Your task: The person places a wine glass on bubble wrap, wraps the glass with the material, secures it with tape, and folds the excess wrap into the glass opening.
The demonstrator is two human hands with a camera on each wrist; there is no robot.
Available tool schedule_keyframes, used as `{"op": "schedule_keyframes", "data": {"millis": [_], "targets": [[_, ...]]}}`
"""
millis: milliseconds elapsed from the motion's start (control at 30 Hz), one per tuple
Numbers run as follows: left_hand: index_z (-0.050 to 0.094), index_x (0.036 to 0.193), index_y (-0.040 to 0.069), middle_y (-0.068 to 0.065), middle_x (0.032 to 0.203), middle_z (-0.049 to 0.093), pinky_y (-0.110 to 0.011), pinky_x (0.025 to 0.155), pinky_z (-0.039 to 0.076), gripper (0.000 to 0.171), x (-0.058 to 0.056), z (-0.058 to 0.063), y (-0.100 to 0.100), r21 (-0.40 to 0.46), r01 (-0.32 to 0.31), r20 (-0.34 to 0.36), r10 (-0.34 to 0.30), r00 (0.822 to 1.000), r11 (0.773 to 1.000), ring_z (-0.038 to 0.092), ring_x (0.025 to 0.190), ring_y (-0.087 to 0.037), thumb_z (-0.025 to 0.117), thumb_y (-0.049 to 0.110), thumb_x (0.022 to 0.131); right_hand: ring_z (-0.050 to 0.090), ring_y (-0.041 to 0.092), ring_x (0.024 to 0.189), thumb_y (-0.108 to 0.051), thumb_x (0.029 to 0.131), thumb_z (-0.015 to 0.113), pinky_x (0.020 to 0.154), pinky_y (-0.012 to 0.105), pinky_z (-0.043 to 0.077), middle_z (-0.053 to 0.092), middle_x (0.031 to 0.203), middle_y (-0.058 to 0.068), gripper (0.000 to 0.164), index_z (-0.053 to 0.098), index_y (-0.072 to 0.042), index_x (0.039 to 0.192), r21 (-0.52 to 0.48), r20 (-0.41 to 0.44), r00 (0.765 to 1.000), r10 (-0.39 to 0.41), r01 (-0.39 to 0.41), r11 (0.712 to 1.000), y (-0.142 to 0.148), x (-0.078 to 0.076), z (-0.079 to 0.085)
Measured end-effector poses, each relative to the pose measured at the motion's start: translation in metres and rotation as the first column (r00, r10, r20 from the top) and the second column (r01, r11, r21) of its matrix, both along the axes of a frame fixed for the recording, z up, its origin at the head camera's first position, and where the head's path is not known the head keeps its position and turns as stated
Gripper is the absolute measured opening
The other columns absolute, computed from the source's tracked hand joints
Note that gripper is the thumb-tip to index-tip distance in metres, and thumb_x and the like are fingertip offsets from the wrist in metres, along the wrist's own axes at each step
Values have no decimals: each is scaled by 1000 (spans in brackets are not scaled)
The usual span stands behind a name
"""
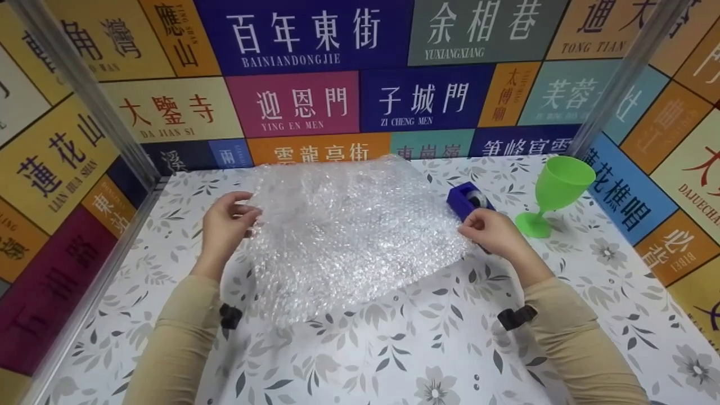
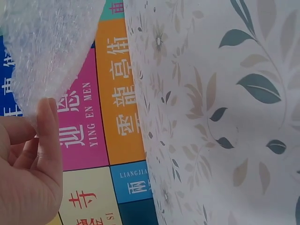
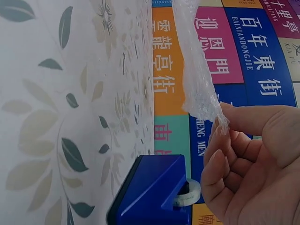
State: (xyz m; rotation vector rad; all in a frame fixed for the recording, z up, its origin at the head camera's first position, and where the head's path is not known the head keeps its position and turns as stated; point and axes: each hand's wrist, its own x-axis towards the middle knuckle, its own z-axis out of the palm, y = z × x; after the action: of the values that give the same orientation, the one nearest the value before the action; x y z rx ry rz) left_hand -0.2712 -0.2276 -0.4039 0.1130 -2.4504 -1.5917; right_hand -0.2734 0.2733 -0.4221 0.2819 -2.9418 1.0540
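Bright green goblet point(image 1: 562, 183) and blue tape dispenser point(image 1: 461, 200) on a patterned table point(image 1: 360, 360), with sign-covered walls point(image 1: 309, 34) behind.
Goblet upright on a round foot, to the right of the dispenser and apart from it; roll of clear tape point(image 3: 189, 195) in the dispenser; grey leaves and flowers across the white table; Chinese characters and romanised names, such as "YING EN MEN" on pink.

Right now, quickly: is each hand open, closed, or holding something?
Left hand: closed, pinching the bubble wrap at its left edge.
Right hand: closed, pinching the same sheet at its right side.
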Motion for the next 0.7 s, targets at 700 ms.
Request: {"op": "schedule_keyframes", "data": {"millis": [700], "targets": [[62, 125, 2, -18, 99, 69, -24, 56, 58, 35, -21, -24, 22, -4, 14, 35, -14, 999, 1000, 69, 78, -24, 68, 1, 91, 55, 14, 64, -20, 89, 71, 58, 30, 46, 61, 71, 1, 19, 60, -6, 83, 24, 38, 999, 22, -23, 999, 11, 15, -24]]}}
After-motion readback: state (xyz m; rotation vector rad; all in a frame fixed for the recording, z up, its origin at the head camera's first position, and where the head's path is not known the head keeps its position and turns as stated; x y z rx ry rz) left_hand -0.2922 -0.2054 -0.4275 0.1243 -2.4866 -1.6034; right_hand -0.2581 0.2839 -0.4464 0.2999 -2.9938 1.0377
